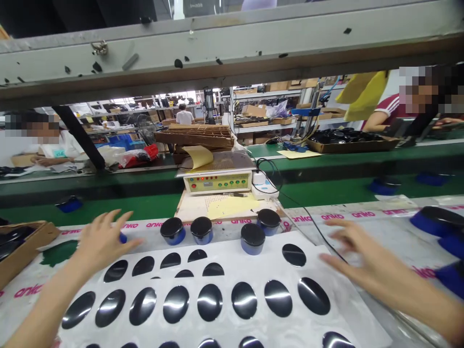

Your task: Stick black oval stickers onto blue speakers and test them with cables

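My left hand [105,241] hovers over the left side of the bench with its fingers spread; a small blue piece [123,238] shows behind its fingers. On the right, my right hand [353,246] is held with its fingers apart and nothing between them. White sheets [268,333] bearing rows of glossy black discs [209,302] lie between my hands. Past the sheets stand several round black-topped blue pieces, among them one at the left [173,231], one beside it [201,230], and two close together [253,239] to the right.
A control box [218,182] with buttons and cables sits behind the pieces. A green belt [311,186] runs across, carrying blue pieces [68,204]. More blue pieces [438,222] lie at the right edge, a cardboard box [47,232] at the left. People sit beyond; a beam crosses above.
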`<state>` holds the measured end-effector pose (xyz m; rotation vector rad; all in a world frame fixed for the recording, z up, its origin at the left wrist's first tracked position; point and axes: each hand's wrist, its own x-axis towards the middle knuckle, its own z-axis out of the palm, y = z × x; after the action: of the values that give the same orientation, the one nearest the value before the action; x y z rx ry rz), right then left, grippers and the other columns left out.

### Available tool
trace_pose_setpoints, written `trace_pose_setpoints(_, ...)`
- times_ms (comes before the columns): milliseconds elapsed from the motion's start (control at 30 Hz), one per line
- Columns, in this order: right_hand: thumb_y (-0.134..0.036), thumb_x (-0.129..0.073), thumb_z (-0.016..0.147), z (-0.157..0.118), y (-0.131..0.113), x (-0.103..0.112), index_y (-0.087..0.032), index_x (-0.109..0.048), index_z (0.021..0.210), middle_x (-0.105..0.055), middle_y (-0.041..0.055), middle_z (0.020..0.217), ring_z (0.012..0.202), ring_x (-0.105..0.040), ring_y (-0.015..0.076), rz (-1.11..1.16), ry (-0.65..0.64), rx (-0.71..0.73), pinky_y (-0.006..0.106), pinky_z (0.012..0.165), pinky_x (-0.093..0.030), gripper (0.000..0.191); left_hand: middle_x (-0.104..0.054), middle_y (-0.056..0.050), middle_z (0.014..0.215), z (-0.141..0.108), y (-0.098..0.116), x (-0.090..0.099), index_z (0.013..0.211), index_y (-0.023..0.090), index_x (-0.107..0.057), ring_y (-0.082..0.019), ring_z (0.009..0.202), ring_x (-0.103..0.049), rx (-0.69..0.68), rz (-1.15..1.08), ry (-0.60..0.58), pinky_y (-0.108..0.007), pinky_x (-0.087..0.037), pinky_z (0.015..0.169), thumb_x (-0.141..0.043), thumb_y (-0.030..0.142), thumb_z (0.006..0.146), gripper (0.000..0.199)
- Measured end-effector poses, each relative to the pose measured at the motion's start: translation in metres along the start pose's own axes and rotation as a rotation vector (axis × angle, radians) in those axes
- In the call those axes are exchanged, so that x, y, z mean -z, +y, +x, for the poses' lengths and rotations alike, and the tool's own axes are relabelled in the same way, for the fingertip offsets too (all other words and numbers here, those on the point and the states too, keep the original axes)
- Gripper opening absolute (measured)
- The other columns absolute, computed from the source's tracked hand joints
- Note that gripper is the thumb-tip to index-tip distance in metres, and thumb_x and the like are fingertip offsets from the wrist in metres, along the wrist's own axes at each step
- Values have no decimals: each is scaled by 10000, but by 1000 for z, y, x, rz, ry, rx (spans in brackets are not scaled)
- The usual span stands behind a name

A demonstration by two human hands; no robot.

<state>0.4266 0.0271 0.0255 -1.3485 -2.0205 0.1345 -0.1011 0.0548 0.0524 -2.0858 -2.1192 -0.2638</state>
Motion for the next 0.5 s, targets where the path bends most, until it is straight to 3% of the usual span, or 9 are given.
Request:
trace_pose_setpoints(67,-509,-663,770,18,-22,-22,-240,-426,783,-417,143,1405,1285,-412,363,0,-223,51,445,886,-499,359,-454,-161,1400,13,36,-8,1320,160,-470,-367,1303,-380,-243,-48,-21,-507,-296,1068,-638,578,728,744)
trace_pose_setpoints(100,-527,-698,728,30,-32,-34,-235,-404,761,-336,132,1471,1366,-275,379,8,-305,78,492,991,-421,416,-474,-115,1395,21,52,-12,1317,210,-481,-328,1305,-390,-358,-79,-51,-442,-300,1085,-691,609,665,793)
trace_pose_setpoints(167,-557,-758,637,54,-45,-57,-227,-405,751,-308,114,1497,1407,-138,396,27,-403,114,573,1084,-260,496,-547,-83,1320,33,74,-22,1293,240,-508,-289,1225,-484,-519,-127,-103,-374,-364,1041,-724,643,605,827)
trace_pose_setpoints(233,-573,-780,584,71,-49,-73,-225,-409,749,-377,118,1452,1396,-155,409,49,-450,119,623,1066,-233,535,-589,-96,1255,42,85,-29,1285,221,-515,-283,1124,-559,-594,-148,-126,-373,-421,967,-683,654,653,784)
trace_pose_setpoints(300,-537,-771,613,77,-49,-84,-226,-405,751,-475,119,1348,1378,-207,392,78,-446,103,609,1019,-303,500,-618,-107,1191,45,88,-33,1268,202,-522,-285,1037,-600,-620,-151,-124,-386,-452,899,-613,640,738,693)
trace_pose_setpoints(400,-396,-736,685,73,-49,-96,-219,-412,756,-554,91,1166,1357,-238,341,114,-364,69,540,989,-351,377,-654,-98,1078,45,97,-34,1217,191,-535,-274,950,-629,-628,-153,-107,-382,-471,840,-554,586,811,566)
trace_pose_setpoints(500,-314,-709,706,67,-57,-109,-195,-437,759,-543,77,1121,1320,-273,324,141,-280,45,526,987,-336,302,-635,-104,1116,42,121,-36,1230,181,-492,-273,1006,-612,-626,-179,-73,-379,-464,873,-572,541,808,560)
